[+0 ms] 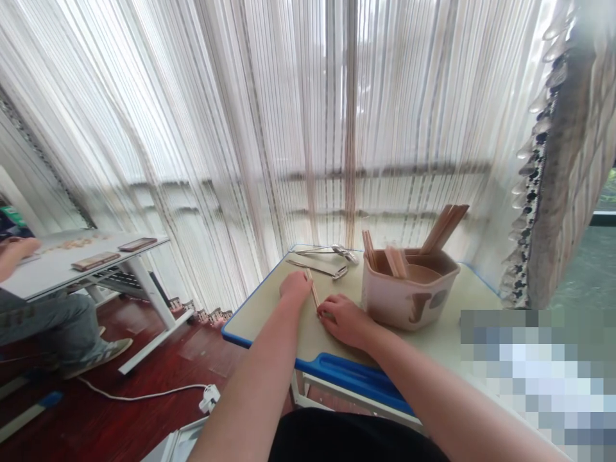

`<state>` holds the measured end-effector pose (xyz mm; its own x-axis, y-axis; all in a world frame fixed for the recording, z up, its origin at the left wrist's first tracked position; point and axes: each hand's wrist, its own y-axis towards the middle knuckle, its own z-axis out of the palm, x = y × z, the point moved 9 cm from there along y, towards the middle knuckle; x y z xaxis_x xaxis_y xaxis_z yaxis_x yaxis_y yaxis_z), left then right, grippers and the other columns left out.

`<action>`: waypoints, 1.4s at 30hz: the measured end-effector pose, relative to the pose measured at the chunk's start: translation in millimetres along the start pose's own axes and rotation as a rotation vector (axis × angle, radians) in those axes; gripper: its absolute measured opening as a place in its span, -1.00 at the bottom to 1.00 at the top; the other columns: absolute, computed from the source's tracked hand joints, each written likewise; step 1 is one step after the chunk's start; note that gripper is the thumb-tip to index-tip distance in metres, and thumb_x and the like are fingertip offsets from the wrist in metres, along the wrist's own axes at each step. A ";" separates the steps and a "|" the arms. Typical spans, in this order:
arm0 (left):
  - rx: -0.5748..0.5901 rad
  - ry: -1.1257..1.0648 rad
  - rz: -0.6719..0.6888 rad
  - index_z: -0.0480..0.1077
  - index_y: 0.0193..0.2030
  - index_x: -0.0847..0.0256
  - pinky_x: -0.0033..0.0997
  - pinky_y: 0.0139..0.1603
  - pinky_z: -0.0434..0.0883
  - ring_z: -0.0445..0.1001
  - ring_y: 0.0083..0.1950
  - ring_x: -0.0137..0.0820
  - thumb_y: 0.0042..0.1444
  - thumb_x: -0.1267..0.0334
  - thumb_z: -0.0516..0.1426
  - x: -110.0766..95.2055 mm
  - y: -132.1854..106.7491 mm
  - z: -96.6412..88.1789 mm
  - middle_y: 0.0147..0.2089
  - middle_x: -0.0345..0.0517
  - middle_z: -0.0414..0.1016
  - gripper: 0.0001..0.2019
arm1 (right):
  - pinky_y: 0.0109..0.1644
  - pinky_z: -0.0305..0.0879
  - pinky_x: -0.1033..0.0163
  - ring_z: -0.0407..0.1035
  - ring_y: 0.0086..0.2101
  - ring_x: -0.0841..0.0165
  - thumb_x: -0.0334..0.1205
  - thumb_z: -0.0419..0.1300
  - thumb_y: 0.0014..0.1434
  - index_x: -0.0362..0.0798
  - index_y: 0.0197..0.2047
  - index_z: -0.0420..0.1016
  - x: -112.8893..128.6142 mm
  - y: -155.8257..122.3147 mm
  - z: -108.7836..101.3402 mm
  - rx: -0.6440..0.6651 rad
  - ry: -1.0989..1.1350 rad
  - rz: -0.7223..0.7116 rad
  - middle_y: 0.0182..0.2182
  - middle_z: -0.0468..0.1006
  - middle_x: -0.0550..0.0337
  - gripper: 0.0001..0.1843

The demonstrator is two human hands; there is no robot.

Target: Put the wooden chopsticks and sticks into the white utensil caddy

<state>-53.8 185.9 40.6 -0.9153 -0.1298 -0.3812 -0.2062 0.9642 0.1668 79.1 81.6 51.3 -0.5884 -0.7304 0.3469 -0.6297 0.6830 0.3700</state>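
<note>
A pair of thin wooden chopsticks (314,293) lies at a slant between my hands over the desk top. My left hand (295,286) is closed at their far end, with most of its fingers hidden behind the back of the hand. At the near end, my right hand (344,317) grips them with bent fingers. Beyond my hands lie two metal spoons, one (344,252) behind the other (339,274). Right of my right hand stands a pinkish utensil holder (389,298), with several chopsticks (445,228) upright or leaning in its compartments.
The small desk (269,311) has a blue edge. Sheer curtains (240,128) hang right behind it. At left, another person's hand (22,247) is over a white table (52,273) bearing small pieces and two flat trays. A white cable (149,393) crosses the red floor.
</note>
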 end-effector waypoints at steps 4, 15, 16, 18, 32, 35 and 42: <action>0.005 -0.007 0.029 0.47 -0.27 0.15 -0.28 -0.09 0.34 0.47 -0.08 -0.21 0.06 0.12 0.04 -4.4 -0.1 3.9 -0.14 0.04 0.53 -0.76 | -0.01 0.13 0.27 0.24 -0.12 0.33 -0.24 0.06 0.15 -0.06 -0.15 0.47 0.8 0.1 1.0 0.016 -0.027 0.024 -0.18 0.43 0.06 -0.76; -0.009 -0.053 0.011 0.46 -0.21 0.17 -0.28 -0.09 0.34 0.46 -0.08 -0.21 0.11 0.20 0.00 -2.6 1.8 6.1 -0.14 0.06 0.52 -0.76 | -0.24 0.16 0.28 0.35 -0.25 0.31 -0.26 -0.03 0.17 -0.10 -0.26 0.43 -26.7 0.7 -6.4 0.000 -0.176 0.342 -0.26 0.48 0.03 -0.78; -0.018 -0.056 0.007 0.45 -0.16 0.17 -0.29 -0.06 0.34 0.45 -0.05 -0.21 0.12 0.23 -0.01 -2.3 1.8 5.7 -0.09 0.06 0.50 -0.74 | -0.24 0.17 0.28 0.37 -0.24 0.30 -0.29 -0.04 0.16 -0.10 -0.22 0.43 -30.5 -0.1 -7.0 -0.002 -0.173 0.386 -0.24 0.49 0.02 -0.76; -0.035 -0.061 0.001 0.43 -0.08 0.16 -0.28 -0.02 0.32 0.43 -0.01 -0.22 0.12 0.28 -0.03 -1.5 1.7 5.1 -0.01 0.08 0.45 -0.71 | -0.24 0.18 0.27 0.39 -0.21 0.28 -0.33 -0.02 0.13 -0.10 -0.16 0.43 -37.1 -2.3 -7.8 0.006 -0.164 0.470 -0.22 0.51 -0.01 -0.74; -0.061 -0.059 -0.012 0.41 0.01 0.15 -0.16 -0.01 0.32 0.35 0.08 -0.10 0.06 0.42 -0.01 4.5 5.2 6.1 0.00 0.09 0.46 -0.62 | -0.33 0.30 0.16 0.46 -0.27 0.07 -0.20 0.05 0.01 -0.18 -0.26 0.51 -39.3 -15.3 -7.4 0.192 -0.266 0.656 -0.29 0.55 -0.18 -0.68; -0.059 -0.072 -0.014 0.40 0.03 0.15 -0.15 -0.01 0.32 0.34 0.09 -0.08 0.04 0.42 0.02 5.5 6.5 6.4 0.03 0.10 0.44 -0.60 | -0.30 0.33 0.11 0.44 -0.25 0.05 -0.23 0.04 0.03 -0.21 -0.20 0.47 -31.6 -16.8 -11.9 0.144 -0.326 0.637 -0.24 0.51 -0.20 -0.68; -0.062 -0.160 0.005 0.49 -0.12 0.18 -0.14 0.04 0.26 0.33 0.11 -0.08 0.03 0.33 0.09 4.7 8.5 7.9 -0.01 0.14 0.46 -0.73 | -0.25 0.35 0.10 0.41 -0.19 0.10 -0.45 -0.09 0.13 -0.24 -0.16 0.41 -31.9 -11.0 -3.1 0.134 -0.334 0.572 -0.19 0.45 -0.24 -0.70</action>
<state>-57.2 195.3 33.1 -0.8506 -0.0822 -0.5193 -0.2275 0.9480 0.2226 106.4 97.4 38.8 -0.9595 -0.2297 0.1632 -0.2174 0.9720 0.0897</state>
